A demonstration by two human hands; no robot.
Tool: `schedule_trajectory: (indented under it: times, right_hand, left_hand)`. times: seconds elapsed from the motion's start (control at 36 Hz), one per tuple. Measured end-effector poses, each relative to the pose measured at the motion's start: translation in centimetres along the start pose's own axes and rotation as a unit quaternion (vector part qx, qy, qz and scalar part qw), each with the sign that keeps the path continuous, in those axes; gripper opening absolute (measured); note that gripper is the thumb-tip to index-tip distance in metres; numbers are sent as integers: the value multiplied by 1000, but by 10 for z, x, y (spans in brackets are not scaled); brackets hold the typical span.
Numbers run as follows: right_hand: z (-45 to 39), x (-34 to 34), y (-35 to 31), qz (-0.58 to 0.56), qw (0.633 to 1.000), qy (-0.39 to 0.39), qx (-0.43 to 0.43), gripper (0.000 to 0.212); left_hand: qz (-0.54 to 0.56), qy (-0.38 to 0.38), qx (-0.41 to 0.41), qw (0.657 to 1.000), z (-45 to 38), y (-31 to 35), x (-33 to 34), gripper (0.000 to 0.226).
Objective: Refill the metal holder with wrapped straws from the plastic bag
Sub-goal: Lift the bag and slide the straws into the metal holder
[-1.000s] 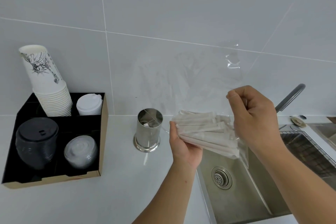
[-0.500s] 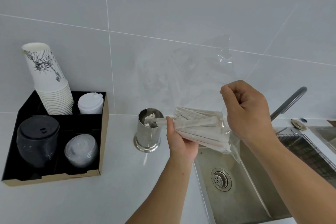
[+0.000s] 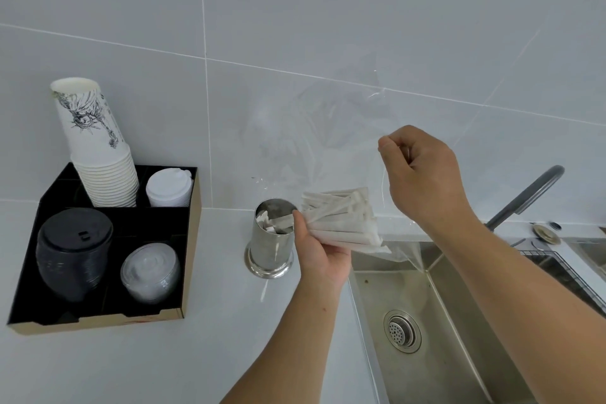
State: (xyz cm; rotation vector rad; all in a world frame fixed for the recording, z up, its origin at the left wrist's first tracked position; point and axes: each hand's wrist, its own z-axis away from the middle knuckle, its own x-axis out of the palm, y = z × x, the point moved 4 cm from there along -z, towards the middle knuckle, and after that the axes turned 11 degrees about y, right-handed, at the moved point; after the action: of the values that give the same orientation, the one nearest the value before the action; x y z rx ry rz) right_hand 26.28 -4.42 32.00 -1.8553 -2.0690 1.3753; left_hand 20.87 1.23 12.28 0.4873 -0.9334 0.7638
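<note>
A round metal holder (image 3: 269,249) stands on the white counter near the back wall. My left hand (image 3: 319,251) grips a bundle of white paper-wrapped straws (image 3: 341,220), lying nearly level, with their left ends poking into the holder's mouth. My right hand (image 3: 423,174) is raised to the right of the bundle and pinches the clear plastic bag (image 3: 314,141), which billows up against the tiles. The bag's lower edge hangs under the straws' right ends.
A black organiser tray (image 3: 188,239) at the left holds a stack of paper cups (image 3: 98,154), white lids (image 3: 168,188), black lids (image 3: 73,252) and clear lids (image 3: 149,272). A steel sink (image 3: 442,321) with a drain lies at the right, with a dark faucet (image 3: 528,195) behind it.
The straw bundle moved left from over the sink's edge until its ends entered the holder. My right hand rose, pulling the bag up and off the straws.
</note>
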Motion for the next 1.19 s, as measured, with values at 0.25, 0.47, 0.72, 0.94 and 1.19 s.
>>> schedule_trajectory:
  times: [0.25,0.47,0.72,0.94,1.19]
  right_hand:
    - [-5,13,3,19,1000,-18,-15,25]
    - [-18,22,-2,32,999,-26,-26,26]
    - [-32,30,-11,41,997,-46,-35,26]
    - [-44,31,-22,24,997,-58,-40,23]
    - [-54,54,-23,65,993,-85,-55,21]
  left_hand:
    - [17,15,-20,1000,-12,4,-6,48]
    - [36,39,-15,998,-11,11,-3,35]
    - [49,54,-14,997,-12,20,-10,47]
    - [66,55,-55,995,-1,19,-15,45]
    - [87,56,-36,994,-12,28,-11,38]
